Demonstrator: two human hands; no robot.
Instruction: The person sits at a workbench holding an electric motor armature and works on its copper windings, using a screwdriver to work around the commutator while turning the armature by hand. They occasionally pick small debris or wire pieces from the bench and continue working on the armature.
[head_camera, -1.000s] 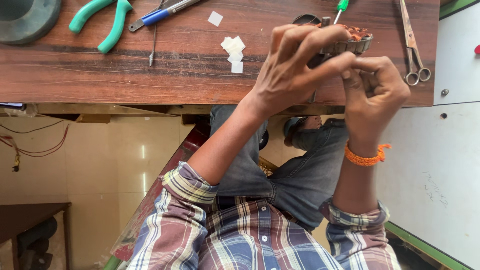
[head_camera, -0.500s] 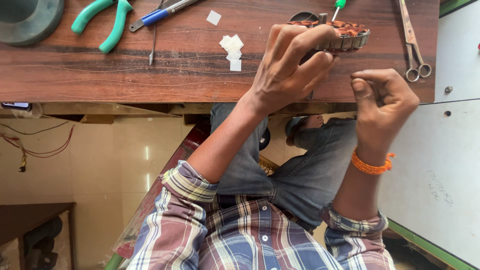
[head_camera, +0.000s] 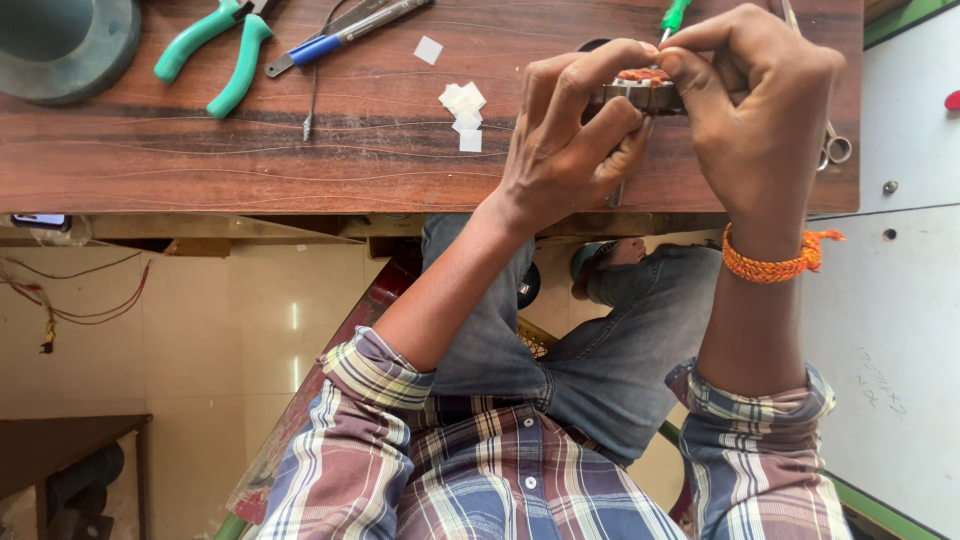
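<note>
Both hands meet at the upper right of the frame, left hand (head_camera: 565, 140) and right hand (head_camera: 760, 100) pinching a small metal stator (head_camera: 645, 92) with copper windings, steadied just above the wooden tabletop (head_camera: 300, 150). Green pliers (head_camera: 215, 45) lie upper left.

Single head-worn view, looking steeply down, close over the wooden bench (head_camera: 300, 150). Bench edge above, lap below.

on the workbench (head_camera: 300, 150), pliers (head_camera: 215, 50) lie left of the paper squares (head_camera: 462, 108). both hands meet right of the squares, around a small motor part (head_camera: 640, 90).
</note>
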